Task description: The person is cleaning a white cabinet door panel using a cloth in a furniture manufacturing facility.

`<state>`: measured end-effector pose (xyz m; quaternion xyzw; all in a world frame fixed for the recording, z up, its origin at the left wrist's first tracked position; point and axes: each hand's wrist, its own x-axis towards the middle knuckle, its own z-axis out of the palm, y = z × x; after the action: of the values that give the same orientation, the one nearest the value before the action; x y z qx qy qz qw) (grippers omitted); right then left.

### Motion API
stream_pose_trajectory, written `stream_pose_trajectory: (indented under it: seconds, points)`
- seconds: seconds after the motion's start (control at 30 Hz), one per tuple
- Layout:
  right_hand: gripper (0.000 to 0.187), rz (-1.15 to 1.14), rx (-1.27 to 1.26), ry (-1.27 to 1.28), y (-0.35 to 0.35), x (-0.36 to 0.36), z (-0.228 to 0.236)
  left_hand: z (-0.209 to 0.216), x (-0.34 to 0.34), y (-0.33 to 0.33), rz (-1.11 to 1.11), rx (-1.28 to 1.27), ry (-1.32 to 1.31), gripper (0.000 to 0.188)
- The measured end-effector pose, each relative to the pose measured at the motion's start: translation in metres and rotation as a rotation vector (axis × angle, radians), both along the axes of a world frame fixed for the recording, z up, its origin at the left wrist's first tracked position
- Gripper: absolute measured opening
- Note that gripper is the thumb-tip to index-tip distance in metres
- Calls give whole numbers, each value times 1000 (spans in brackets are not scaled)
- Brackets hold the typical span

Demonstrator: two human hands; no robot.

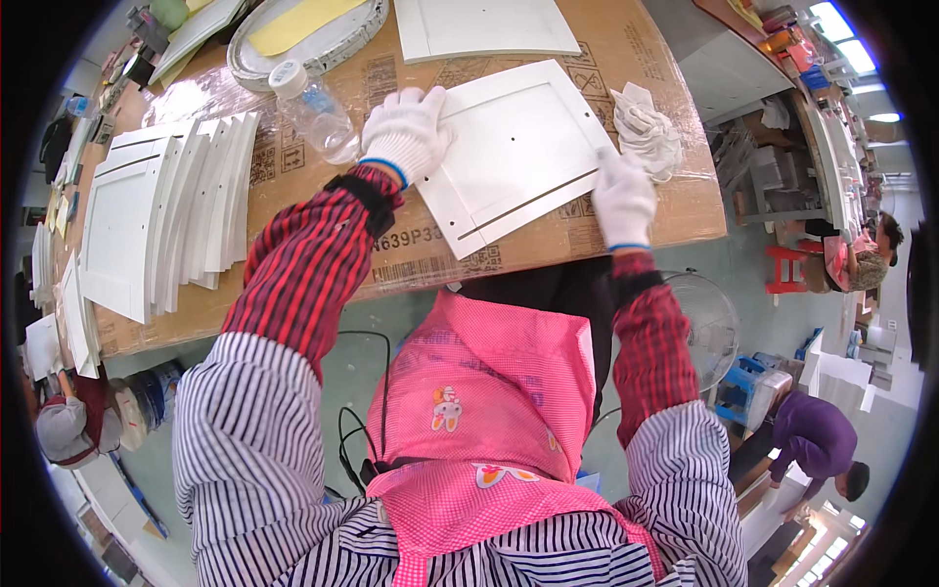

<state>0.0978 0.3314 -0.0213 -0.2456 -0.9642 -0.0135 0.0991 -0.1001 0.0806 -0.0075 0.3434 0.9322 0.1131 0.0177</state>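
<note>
Bottle (331, 122) of clear plastic, white-capped, its fill hard to make out, is just beside the gloved left hand (406, 135), and a round tray (252, 72) beyond bears a yellow sheet (305, 22). Between the hands a white panel (514, 171) lies on brown cardboard (690, 210), left fingers bent at its left edge, right hand (624, 199) curled at its right corner, grip unclear in both. Crumpled cloth (646, 135) crowds the right side, leaning panels (127, 230) the left.
</note>
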Motion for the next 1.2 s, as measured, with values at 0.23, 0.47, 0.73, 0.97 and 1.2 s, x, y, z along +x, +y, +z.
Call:
stream_pose_trajectory:
  seconds: [0.23, 0.47, 0.73, 0.97, 1.2]
  points:
    - [14, 573, -228, 151, -171, 34, -6, 0, -12, -3, 8, -80, 46, 36]
    - [25, 383, -429, 474, -81, 82, -3, 29, 55, -20, 33, -319, -211, 62]
    - [19, 43, -422, 468, -32, 90, -14, 41, 135, -37, -73, -240, -719, 70]
    - [12, 51, -136, 199, -54, 50, 8, 19, 123, -50, -26, 79, -120, 88]
    - [19, 408, -282, 425, -136, 58, -8, -27, 110, -62, -181, 11, 53, 102]
